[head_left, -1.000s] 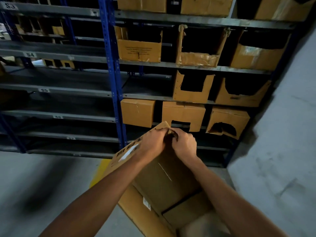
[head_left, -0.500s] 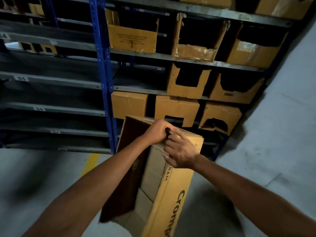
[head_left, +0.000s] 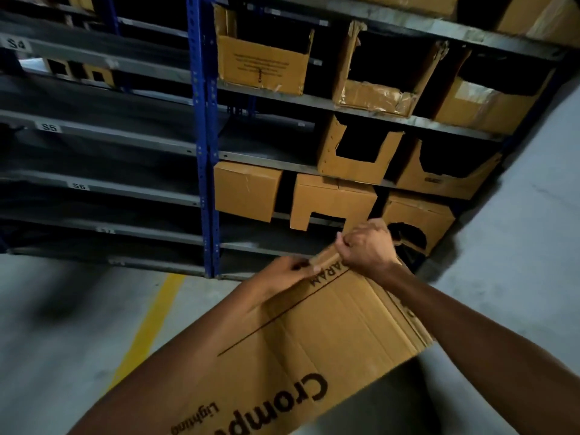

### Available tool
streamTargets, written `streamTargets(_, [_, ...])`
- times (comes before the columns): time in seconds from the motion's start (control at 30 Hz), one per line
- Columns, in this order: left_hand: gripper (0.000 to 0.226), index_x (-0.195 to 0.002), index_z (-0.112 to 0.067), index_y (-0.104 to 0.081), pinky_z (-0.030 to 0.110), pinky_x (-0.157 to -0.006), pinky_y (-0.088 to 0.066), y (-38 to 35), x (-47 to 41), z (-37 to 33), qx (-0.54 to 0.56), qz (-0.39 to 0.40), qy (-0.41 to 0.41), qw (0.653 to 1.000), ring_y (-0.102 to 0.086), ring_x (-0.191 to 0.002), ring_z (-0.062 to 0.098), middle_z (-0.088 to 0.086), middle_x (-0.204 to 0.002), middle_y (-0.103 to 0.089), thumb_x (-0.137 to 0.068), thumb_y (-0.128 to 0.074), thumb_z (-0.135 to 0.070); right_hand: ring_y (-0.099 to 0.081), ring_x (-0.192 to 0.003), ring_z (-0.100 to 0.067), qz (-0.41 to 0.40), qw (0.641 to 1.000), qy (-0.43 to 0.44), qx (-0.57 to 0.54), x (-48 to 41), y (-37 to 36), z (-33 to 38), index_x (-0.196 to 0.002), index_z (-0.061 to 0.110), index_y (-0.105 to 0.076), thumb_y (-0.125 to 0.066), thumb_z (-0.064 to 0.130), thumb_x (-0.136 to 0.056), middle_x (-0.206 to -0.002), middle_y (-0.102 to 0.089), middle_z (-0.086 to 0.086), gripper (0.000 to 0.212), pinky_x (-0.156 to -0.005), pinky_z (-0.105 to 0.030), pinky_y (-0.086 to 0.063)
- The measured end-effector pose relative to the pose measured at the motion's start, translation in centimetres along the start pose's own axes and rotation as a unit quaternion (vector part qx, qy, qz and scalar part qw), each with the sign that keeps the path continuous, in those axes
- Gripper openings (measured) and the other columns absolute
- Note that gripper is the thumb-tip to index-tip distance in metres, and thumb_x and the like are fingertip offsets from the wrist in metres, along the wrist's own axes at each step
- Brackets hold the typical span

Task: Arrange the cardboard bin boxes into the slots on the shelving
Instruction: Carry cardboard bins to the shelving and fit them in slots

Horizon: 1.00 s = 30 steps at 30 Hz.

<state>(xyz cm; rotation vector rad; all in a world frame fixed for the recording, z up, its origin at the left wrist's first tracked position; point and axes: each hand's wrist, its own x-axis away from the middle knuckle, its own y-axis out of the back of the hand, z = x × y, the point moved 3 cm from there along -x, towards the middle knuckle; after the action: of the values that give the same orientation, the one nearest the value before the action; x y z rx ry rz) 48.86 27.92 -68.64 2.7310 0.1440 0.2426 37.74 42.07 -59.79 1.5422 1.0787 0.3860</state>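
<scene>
A large brown cardboard box (head_left: 317, 343) with black printed lettering lies tilted in front of me, its printed side up. My left hand (head_left: 282, 273) pinches the box's far edge from the left. My right hand (head_left: 367, 246) grips the same edge, fingers curled over a torn strip of cardboard. Behind them stands the blue-and-grey shelving (head_left: 204, 146). Several cardboard bin boxes fill its right bay, among them a closed one (head_left: 248, 189) and one with a cut-out front (head_left: 354, 155).
The left bay's shelves, labelled S4 to S6 (head_left: 78, 186), hold nothing at the front. A grey wall (head_left: 518, 233) closes the right side. A yellow line (head_left: 147, 324) runs across the concrete floor below the blue upright.
The box has turned from open-side-up to printed-side-up and lies flatter. Both hands moved right and apart along its far edge; the view tilted.
</scene>
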Motion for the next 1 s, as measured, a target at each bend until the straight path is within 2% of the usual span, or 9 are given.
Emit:
streamTargets(0.1, [0.066,-0.128,-0.028,-0.059,0.030,-0.086,-0.047,0.5,1.1,3.2,-0.111,0.118,0.086,0.983,-0.058,-0.107,0.013,-0.009,-0.114,-0.061,-0.078,-0.064,-0.070,-0.055,-0.060,-0.008,-0.023,0.998,-0.057,-0.031,1.4,-0.9,-2.4,-0.056,0.020,-0.064,-0.011,0.049,-0.092,-0.058,-0.062,0.007,0.070,-0.087,-0.032,-0.039])
streamTargets(0.2, [0.050,-0.111,-0.013,-0.068,0.032,-0.079,-0.048,0.1,0.8,4.0,-0.169,0.139,0.058,0.974,-0.061,-0.091,0.015,-0.003,-0.099,-0.065,-0.082,-0.071,-0.054,-0.046,-0.052,-0.010,-0.085,0.992,-0.083,-0.035,2.7,-1.6,-2.9,-0.048,0.019,-0.054,-0.023,0.043,-0.094,-0.053,-0.056,0.009,0.060,-0.082,-0.034,-0.042])
streamTargets(0.3, [0.024,-0.076,-0.021,-0.066,0.031,-0.064,-0.041,-1.3,0.6,4.4,-0.181,0.094,-0.003,0.979,-0.056,-0.069,0.014,-0.001,-0.076,-0.061,-0.083,-0.074,-0.043,-0.052,-0.064,-0.012,-0.013,0.994,-0.112,0.000,4.1,-3.0,-2.7,-0.056,0.025,-0.054,-0.019,0.046,-0.096,-0.063,-0.058,0.009,0.056,-0.086,-0.036,-0.036])
streamTargets(0.47, [0.028,-0.066,-0.031,-0.053,0.023,-0.054,-0.034,-4.0,0.1,2.1,-0.139,0.054,-0.085,0.985,-0.046,-0.057,-0.003,-0.013,-0.066,-0.051,-0.085,-0.074,-0.034,-0.062,-0.084,-0.019,0.128,0.989,-0.080,0.006,6.4,-4.4,2.0,-0.084,0.024,-0.067,-0.022,0.049,-0.102,-0.082,-0.068,0.002,0.054,-0.095,-0.042,-0.038])
streamTargets(0.6, [0.027,-0.068,-0.037,-0.055,0.021,-0.054,-0.036,-5.0,-1.0,-1.4,-0.182,0.053,-0.133,0.973,-0.051,-0.056,-0.004,-0.014,-0.063,-0.055,-0.084,-0.074,-0.028,-0.067,-0.075,-0.025,0.082,0.993,-0.088,-0.015,7.3,-4.1,3.9,-0.087,0.018,-0.072,-0.046,0.041,-0.100,-0.072,-0.069,-0.002,0.037,-0.088,-0.043,-0.044])
streamTargets(0.73, [0.023,-0.072,-0.032,-0.056,0.025,-0.053,-0.038,-4.6,-1.8,-3.5,-0.246,0.025,-0.139,0.959,-0.053,-0.057,0.006,-0.008,-0.068,-0.059,-0.087,-0.068,-0.045,-0.065,-0.062,-0.027,0.041,0.978,-0.194,-0.063,7.2,-4.5,1.7,-0.060,0.015,-0.067,-0.032,0.042,-0.102,-0.060,-0.067,-0.004,0.062,-0.078,-0.037,-0.044])
streamTargets(0.83, [0.047,-0.071,-0.025,-0.055,0.024,-0.052,-0.045,-2.2,-1.5,-2.8,-0.353,-0.054,-0.108,0.928,-0.053,-0.051,0.010,-0.005,-0.062,-0.057,-0.097,-0.039,-0.060,-0.055,-0.052,-0.023,0.037,0.960,-0.251,-0.117,7.7,-5.1,-1.0,-0.049,0.016,-0.053,-0.032,0.048,-0.102,-0.050,-0.053,0.001,0.065,-0.070,-0.036,-0.047])
streamTargets(0.9, [0.060,-0.068,-0.022,-0.054,0.028,-0.057,-0.047,0.1,-0.3,-1.2,-0.428,-0.116,-0.067,0.894,-0.053,-0.053,0.010,-0.004,-0.062,-0.055,-0.098,-0.024,-0.064,-0.055,-0.055,-0.024,0.048,0.946,-0.280,-0.154,8.5,-5.6,-2.8,-0.049,0.017,-0.047,-0.032,0.048,-0.101,-0.050,-0.047,0.002,0.063,-0.065,-0.035,-0.045])
streamTargets(1.0, [0.063,-0.066,-0.021,-0.054,0.031,-0.065,-0.044,1.3,1.3,0.5,-0.452,-0.167,-0.017,0.876,-0.052,-0.056,0.010,-0.003,-0.063,-0.055,-0.099,-0.020,-0.061,-0.062,-0.068,-0.025,0.074,0.945,-0.280,-0.153,9.7,-5.8,-2.9,-0.062,0.017,-0.058,-0.030,0.055,-0.100,-0.064,-0.056,-0.001,0.061,-0.059,-0.030,-0.038])
